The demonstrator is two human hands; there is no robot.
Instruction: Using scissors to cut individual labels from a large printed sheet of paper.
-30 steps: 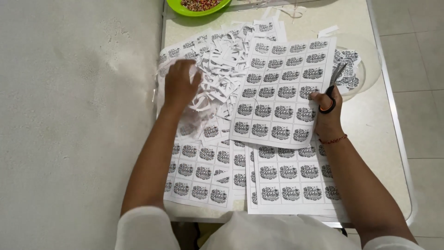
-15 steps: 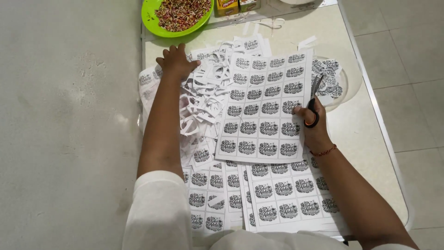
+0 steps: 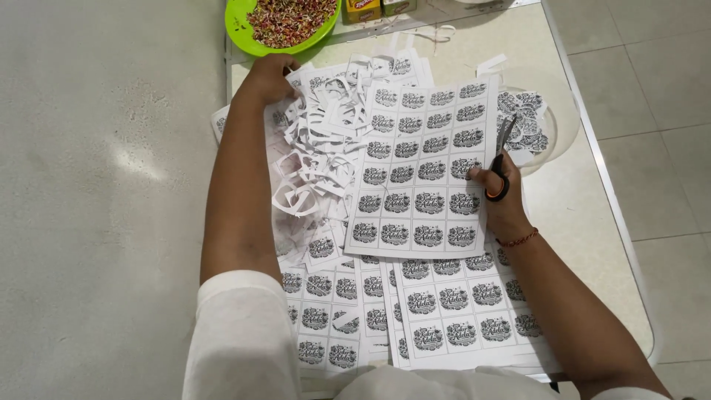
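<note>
**Hands over label sheets, scissors at the right edge**

On the pale table point(image 3: 592, 244), seen from the head camera, printed label sheets lie overlapping from the near edge to the far end. The right hand point(image 3: 502, 198) is closed around black-handled scissors point(image 3: 501, 163), fingers through the loops, blades pointing away from the person along the right edge of the top label sheet point(image 3: 418, 170). Its thumb presses on that sheet's margin, and a thin red bracelet point(image 3: 517, 239) circles the wrist. The left arm stretches straight forward, and the left hand point(image 3: 268, 78) rests palm down, fingers curled on the far left corner of the paper pile, gripping nothing that can be made out. Between the hands sits a heap of white paper offcuts point(image 3: 318, 159). Beyond the left hand stands a green bowl point(image 3: 241, 22) of mixed reddish bits. Cut round labels point(image 3: 527, 126) lie on a clear plate just right of the scissors.
</note>
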